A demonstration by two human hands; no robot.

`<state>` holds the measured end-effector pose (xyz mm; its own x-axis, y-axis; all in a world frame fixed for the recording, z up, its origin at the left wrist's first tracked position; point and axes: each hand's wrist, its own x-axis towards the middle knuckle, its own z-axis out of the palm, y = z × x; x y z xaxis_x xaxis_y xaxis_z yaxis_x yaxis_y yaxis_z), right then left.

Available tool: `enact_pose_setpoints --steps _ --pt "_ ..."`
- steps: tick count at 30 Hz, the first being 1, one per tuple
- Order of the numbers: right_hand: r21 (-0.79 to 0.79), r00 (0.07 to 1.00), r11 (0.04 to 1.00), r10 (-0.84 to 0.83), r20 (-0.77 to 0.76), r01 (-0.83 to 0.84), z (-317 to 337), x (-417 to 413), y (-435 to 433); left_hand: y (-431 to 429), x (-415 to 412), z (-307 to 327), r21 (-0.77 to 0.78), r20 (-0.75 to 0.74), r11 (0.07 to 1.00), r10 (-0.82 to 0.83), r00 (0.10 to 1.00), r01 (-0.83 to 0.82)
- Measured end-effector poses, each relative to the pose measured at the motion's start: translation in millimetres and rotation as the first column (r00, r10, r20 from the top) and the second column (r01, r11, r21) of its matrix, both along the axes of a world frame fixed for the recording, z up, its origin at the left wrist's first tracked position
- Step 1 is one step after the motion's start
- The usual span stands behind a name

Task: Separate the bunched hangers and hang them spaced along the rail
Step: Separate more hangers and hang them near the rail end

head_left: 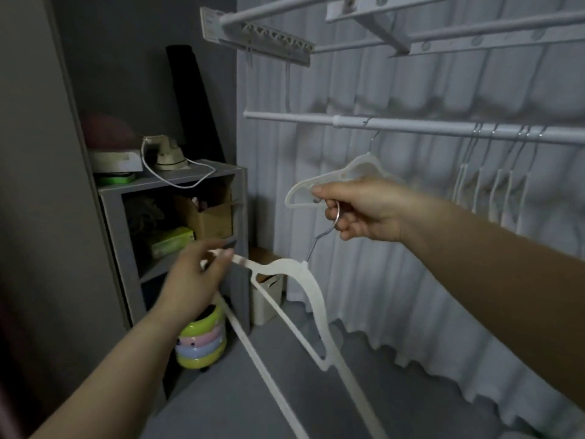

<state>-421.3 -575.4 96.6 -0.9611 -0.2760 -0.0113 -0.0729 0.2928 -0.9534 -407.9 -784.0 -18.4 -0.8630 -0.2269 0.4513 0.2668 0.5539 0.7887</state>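
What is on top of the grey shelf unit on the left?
On the shelf unit's top stand an iron with its white cord looping over the edge, a white box carrying a reddish rounded thing, and a green roll. What lies behind the box is hidden.

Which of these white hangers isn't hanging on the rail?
The low white plastic hanger, its metal hook in the grip of the right hand, one shoulder tip in the left hand. The rest hang from the white rail.

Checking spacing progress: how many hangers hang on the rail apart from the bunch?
1: a hanger on the rail, left of the bunch, behind the right hand. More may sit off-frame right.
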Motion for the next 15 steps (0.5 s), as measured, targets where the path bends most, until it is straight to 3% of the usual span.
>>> enact_pose_setpoints --steps 3,5,7,10,15 --pt "-0.177 0.988 0.972 -0.155 0.024 0.157 -7.6 11.8 2.0 42.3 23.7 11.5 0.243 0.084 0.892 -0.411 0.908 0.382" --pt "-0.277 0.967 0.928 -0.252 0.029 0.25 -11.6 15.4 3.3 62.3 36.1 19.6 0.237 0.18 0.817 -0.569 0.803 0.525" --pt "-0.354 0.943 0.879 -0.331 0.027 0.319 -16.2 15.9 4.1 76.6 40.7 21.1 0.136 0.299 0.802 -0.593 0.748 0.582" --pt "-0.437 0.914 0.817 -0.404 0.03 0.375 -20.2 13.4 7.2 93.1 35.9 13.7 -0.054 0.405 0.794 -0.536 0.74 0.605" --pt "-0.374 0.918 0.844 -0.393 0.058 0.385 -16.3 1.1 19.8 96.2 10.2 7.7 -0.212 0.223 0.822 -0.485 0.845 0.528"
